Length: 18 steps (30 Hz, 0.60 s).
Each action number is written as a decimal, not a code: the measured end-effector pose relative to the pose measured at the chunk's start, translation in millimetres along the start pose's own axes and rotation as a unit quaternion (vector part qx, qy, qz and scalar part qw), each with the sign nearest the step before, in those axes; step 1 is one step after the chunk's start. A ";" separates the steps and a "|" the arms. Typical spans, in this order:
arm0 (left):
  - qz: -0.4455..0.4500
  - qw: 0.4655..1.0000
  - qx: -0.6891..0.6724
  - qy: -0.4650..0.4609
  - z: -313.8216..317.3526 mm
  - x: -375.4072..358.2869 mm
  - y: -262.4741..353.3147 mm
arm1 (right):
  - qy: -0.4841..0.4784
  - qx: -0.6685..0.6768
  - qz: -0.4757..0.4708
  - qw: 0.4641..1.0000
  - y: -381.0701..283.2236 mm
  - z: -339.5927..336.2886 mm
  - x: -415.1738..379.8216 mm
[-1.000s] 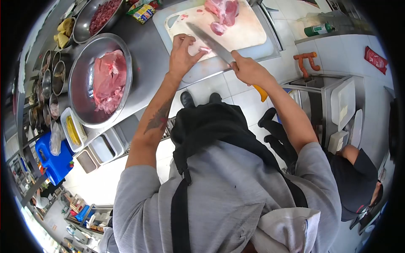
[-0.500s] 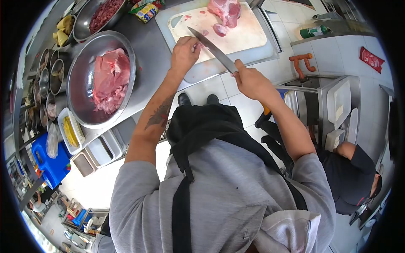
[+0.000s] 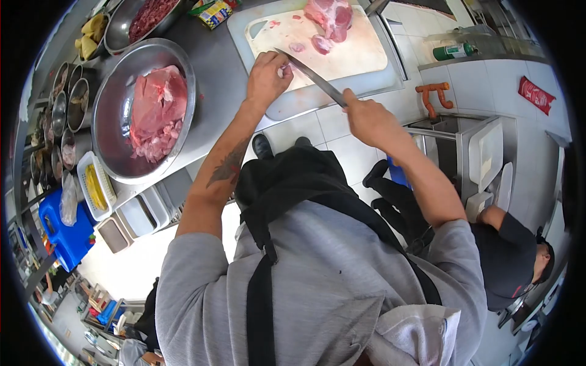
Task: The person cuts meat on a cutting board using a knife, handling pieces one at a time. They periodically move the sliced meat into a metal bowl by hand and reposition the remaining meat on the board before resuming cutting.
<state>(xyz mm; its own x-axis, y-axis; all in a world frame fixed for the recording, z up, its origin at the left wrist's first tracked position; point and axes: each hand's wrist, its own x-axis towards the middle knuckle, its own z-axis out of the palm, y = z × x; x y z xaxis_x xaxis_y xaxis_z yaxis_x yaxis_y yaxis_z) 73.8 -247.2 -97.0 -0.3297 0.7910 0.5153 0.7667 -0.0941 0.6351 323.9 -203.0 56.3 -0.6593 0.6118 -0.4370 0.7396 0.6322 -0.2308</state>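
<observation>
My right hand [image 3: 370,124] is closed around the handle of a long knife [image 3: 314,79], whose blade slants across the near edge of the white cutting board [image 3: 357,68]. By the blade's tip, my left hand [image 3: 267,79] has its fingers curled in a pinch; whatever is between them is too small to make out. A large piece of raw meat [image 3: 329,18] lies toward the board's far side, with a smaller lump [image 3: 321,44] beside it and a few scraps near the blade.
Left of the board stands a big steel bowl [image 3: 105,122] holding raw meat [image 3: 160,100]. Farther back are a bowl of ground meat [image 3: 149,18] and a colourful packet [image 3: 213,15]. Small metal containers line the left. A co-worker [image 3: 506,256] in dark clothes is at the right.
The knife has turned so its blade looks narrower, and its tip has dropped slightly toward my left hand. My left hand stays pinched. The co-worker's legs have shifted.
</observation>
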 end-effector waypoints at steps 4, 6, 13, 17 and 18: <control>-0.009 1.000 0.001 0.013 3.4 -1.4 1.1 | -0.071 -0.014 -0.007 0.997 8.8 -30.9 -10.0; 0.008 1.000 -0.017 0.019 2.7 1.6 -1.2 | -0.048 0.022 -0.039 0.998 17.8 1.4 17.3; -0.023 0.999 0.018 -0.036 6.0 0.1 -0.3 | -0.031 0.169 -0.030 0.985 -0.1 35.0 98.9; -0.066 0.997 0.019 0.025 5.0 5.3 1.2 | -0.064 0.330 -0.011 0.942 35.0 30.5 81.2; -0.152 0.988 -0.008 0.028 2.8 12.0 -0.5 | -0.130 0.459 0.049 0.878 42.5 22.1 74.3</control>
<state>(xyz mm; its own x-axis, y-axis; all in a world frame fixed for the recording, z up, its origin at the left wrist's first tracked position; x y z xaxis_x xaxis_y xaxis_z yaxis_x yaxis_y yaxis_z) 71.0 -235.9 -92.7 -0.5745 0.7489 0.3302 0.6190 0.1336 0.7740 309.3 -141.1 -5.1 -0.6220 0.4377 -0.6493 0.6664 -0.1394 -0.7324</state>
